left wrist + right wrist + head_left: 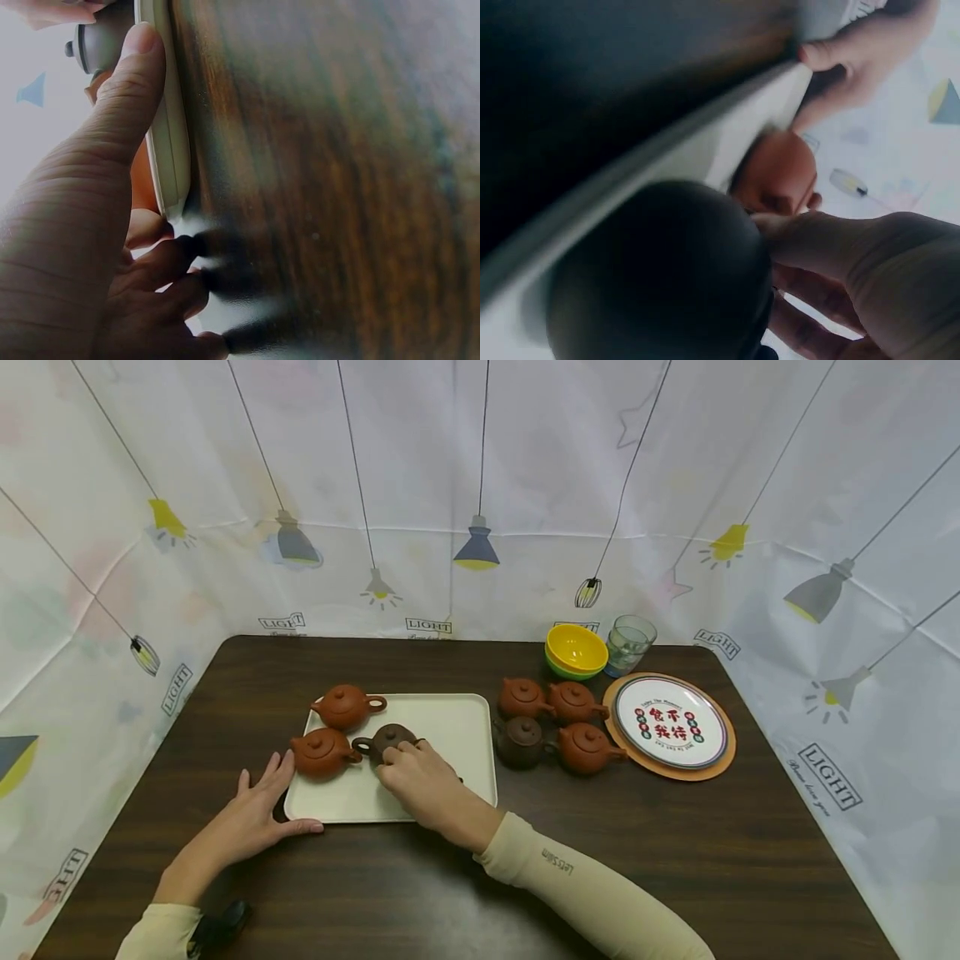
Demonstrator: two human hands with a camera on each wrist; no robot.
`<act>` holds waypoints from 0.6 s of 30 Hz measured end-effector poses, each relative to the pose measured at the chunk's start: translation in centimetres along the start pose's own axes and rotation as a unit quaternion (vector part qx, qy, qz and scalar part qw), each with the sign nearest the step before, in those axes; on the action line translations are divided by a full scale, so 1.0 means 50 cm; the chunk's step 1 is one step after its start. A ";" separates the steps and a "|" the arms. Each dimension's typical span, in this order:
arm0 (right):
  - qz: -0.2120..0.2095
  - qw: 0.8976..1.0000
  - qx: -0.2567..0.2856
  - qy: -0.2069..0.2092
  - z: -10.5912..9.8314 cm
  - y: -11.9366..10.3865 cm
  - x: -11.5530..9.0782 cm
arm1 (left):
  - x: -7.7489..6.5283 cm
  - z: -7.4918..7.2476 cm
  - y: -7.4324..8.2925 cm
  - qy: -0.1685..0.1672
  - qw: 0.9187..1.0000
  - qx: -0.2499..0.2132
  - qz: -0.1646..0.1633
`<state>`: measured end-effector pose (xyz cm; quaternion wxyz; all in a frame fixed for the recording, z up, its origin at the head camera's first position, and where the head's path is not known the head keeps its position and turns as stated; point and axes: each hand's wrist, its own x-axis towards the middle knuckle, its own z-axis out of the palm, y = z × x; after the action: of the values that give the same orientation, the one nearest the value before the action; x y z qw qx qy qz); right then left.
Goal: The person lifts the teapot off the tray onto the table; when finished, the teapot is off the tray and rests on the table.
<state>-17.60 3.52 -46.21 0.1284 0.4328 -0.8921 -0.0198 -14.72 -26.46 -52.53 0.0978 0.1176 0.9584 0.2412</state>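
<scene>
My right hand [422,777] reaches over the cream tray [450,727] and grips a dark brown teapot [388,737] with curled fingers. That teapot's handle points left, and the hand covers its near right side. In the right wrist view a large, dark, rounded teapot body [660,270] fills the foreground, with the thumb and fingers beyond it. My left hand [255,810] lies spread at the tray's near left corner, its thumb [131,90] along the front rim. Beside it on the tray sit two reddish-brown teapots, the nearer one [322,753] and the farther one [347,707].
Right of the tray stand a dark teapot [520,742] and several reddish-brown teapots [587,748], close together. Behind them are stacked yellow and green bowls [576,647] and a glass [630,643]. A printed white plate [667,752] rests on a round wooden board [726,758].
</scene>
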 end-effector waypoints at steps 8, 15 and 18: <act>-0.059 0.997 -0.044 0.036 0.004 -0.016 -0.043 | 0.000 0.005 -0.003 0.008 1.000 -0.005 0.005; -0.137 0.987 -0.039 0.081 0.002 -0.021 -0.091 | -0.008 0.006 -0.009 0.007 1.000 -0.014 0.001; -0.148 0.982 -0.049 0.103 -0.002 -0.009 -0.115 | -0.003 0.006 -0.007 0.010 1.000 -0.009 0.010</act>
<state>-13.83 7.74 -47.41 0.2358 0.5531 -0.7982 -0.0375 -14.58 -26.64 -52.93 0.0864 0.1239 0.9560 0.2516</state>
